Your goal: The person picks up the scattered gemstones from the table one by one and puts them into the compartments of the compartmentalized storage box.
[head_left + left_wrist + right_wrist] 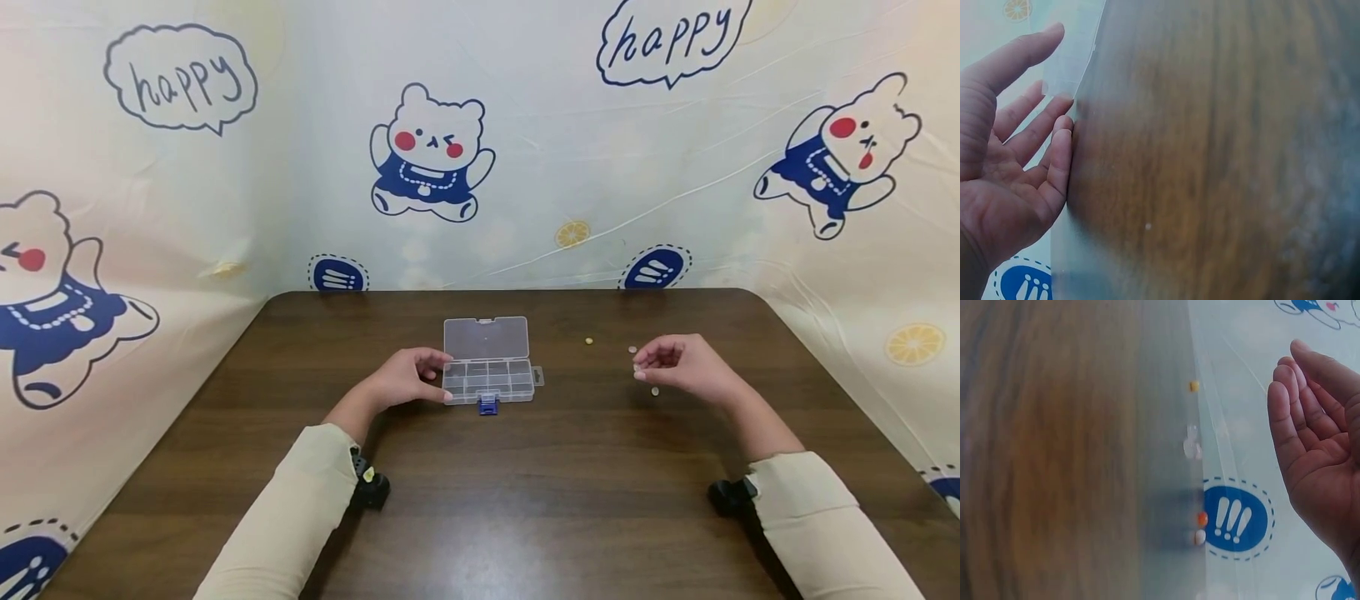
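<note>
A clear plastic compartment box (489,379) sits on the table with its lid raised and a blue latch at the front. My left hand (405,379) holds its left end, thumb at the front corner and fingers at the back corner. My right hand (682,367) hovers over small pieces at the right, thumb and fingertips close together. Near its fingertips lie a pale piece (632,349) and another small piece (655,392). The right wrist view shows an orange piece (1202,518) and a white piece (1200,537). I cannot tell whether the fingertips hold a piece.
Between box and right hand lies a small yellow piece (588,341). The brown wooden table (480,492) ends at a printed cloth backdrop (525,150) behind and at both sides. The box's hanging tab (538,377) sticks out on the right.
</note>
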Action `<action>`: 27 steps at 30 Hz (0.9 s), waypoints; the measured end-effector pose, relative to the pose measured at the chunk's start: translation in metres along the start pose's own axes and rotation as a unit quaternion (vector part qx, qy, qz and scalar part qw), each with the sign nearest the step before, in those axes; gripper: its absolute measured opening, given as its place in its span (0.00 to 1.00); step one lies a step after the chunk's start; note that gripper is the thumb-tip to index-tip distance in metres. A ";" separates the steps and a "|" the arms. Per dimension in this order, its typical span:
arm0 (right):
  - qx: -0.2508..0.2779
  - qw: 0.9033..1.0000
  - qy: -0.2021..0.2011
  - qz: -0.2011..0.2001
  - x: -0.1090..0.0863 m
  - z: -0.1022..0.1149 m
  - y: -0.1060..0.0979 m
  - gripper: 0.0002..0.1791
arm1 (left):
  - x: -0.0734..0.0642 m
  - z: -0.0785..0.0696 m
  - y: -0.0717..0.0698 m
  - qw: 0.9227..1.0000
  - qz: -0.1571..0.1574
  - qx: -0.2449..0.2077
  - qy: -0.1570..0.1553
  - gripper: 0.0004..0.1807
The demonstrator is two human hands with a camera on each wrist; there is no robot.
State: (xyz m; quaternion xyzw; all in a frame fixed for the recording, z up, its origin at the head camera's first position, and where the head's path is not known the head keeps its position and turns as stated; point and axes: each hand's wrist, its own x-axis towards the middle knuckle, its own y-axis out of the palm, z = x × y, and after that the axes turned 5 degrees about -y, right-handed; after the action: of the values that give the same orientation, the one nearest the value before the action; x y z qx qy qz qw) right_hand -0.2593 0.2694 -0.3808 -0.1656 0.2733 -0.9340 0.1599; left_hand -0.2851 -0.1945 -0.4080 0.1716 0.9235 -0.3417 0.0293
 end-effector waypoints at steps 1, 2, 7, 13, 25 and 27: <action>0.001 1.000 -0.002 0.003 0.001 0.002 0.001 0.12 | 0.000 0.000 0.000 1.000 0.001 0.001 0.000 0.36; 0.001 1.000 -0.003 0.006 0.002 0.004 0.003 0.13 | 0.000 0.000 0.000 1.000 0.001 0.001 0.000 0.36; -0.001 1.000 -0.005 0.025 0.007 0.014 0.008 0.13 | 0.000 -0.003 0.000 1.000 0.004 -0.002 -0.001 0.36; 0.001 0.999 -0.018 0.040 0.015 0.020 0.015 0.13 | -0.002 -0.009 -0.001 1.000 0.004 -0.012 -0.009 0.36; 0.008 0.996 -0.045 0.079 0.033 0.032 0.033 0.09 | -0.002 -0.014 0.001 0.999 0.008 -0.036 -0.010 0.38; 0.011 0.995 -0.058 0.086 0.036 0.033 0.037 0.09 | -0.002 -0.014 0.002 0.999 0.004 -0.034 -0.011 0.37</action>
State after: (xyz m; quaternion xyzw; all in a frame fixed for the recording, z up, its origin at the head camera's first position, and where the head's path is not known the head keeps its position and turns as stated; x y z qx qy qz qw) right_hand -0.2705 0.2110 -0.3671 -0.1935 0.2661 -0.9087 0.2570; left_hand -0.2820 -0.1850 -0.3983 0.1703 0.9337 -0.3117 0.0462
